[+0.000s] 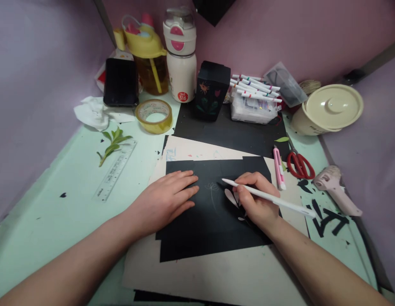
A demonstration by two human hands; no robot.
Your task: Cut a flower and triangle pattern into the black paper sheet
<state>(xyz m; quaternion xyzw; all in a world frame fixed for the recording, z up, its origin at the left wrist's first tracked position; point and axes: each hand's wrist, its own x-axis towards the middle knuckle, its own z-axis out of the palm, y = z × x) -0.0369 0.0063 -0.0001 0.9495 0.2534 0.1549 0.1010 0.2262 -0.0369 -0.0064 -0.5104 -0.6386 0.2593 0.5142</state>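
Black paper [191, 221] lies on larger pale sheets [197, 272] in front of me. My left hand [171, 197] rests flat on its left side, fingers stretched out. In my right hand [257, 197] a slim white pen-like stylus [267, 195] is pinched, its tip pointing left, just above or on the paper; I cannot tell if it touches. A faint flower outline [211, 187] with a curved stem shows between the hands. Leaf-shaped openings [231, 197] with pale showing through sit beside my right fingers, which partly cover them.
At right are a pink craft knife [279, 168], red-handled scissors [299, 165], a glue gun [336, 189] and black scraps [331, 221]. A clear ruler [117, 172], leafy sprig [112, 144] and tape roll [154, 117] lie left. Bottles [182, 76], a black box [212, 89] and markers [256, 87] stand behind.
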